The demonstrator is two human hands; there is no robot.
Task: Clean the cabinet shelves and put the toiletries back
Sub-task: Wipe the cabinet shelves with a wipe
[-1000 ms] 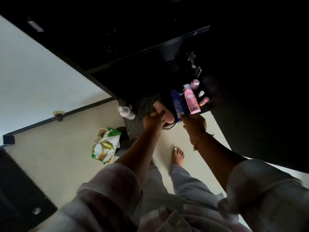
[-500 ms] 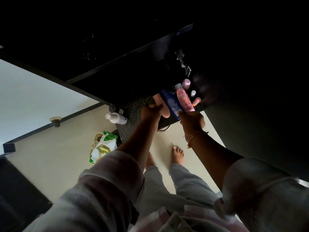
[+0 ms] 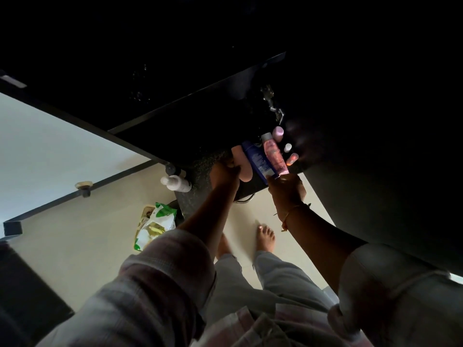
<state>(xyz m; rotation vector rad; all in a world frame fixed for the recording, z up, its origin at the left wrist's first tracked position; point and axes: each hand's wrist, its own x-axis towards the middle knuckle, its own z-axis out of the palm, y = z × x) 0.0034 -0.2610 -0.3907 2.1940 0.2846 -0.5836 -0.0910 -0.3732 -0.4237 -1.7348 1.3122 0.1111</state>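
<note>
Pink and blue bottles are clutched together in your right hand [image 3: 286, 189] at the dark desk's [image 3: 200, 196] edge.
Your right grip holds the pink bottle [image 3: 274, 155] and blue bottle [image 3: 256, 160] by their bases; your left hand [image 3: 225, 172] grips a peach bottle [image 3: 241, 165] just beside them. Small bottles [image 3: 288, 147] stand behind, a white pump bottle [image 3: 176, 182] lies to the left, and a green packet [image 3: 156, 225] sits on the floor.

Dim room: pale floor [image 3: 82, 249], white wall [image 3: 50, 151], and dark speckled counter [image 3: 200, 196] under black cabinetry [image 3: 175, 71].
</note>
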